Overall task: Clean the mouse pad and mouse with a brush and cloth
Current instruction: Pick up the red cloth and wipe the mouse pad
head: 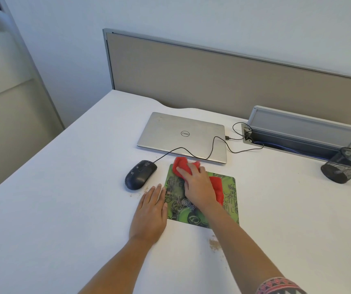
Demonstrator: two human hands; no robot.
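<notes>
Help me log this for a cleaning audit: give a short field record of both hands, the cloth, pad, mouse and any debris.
left hand: flat on the table, at the left edge of the mouse pad
right hand: presses the red cloth onto the mouse pad
mouse: black, wired, on the table left of the mouse pad
crumbs: on the table by the mouse pad's near edge, more near the mouse

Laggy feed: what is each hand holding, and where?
Right hand presses the red cloth mid-bunch onto the mouse pad; left hand rests flat at its left edge, gripping nothing.
</notes>
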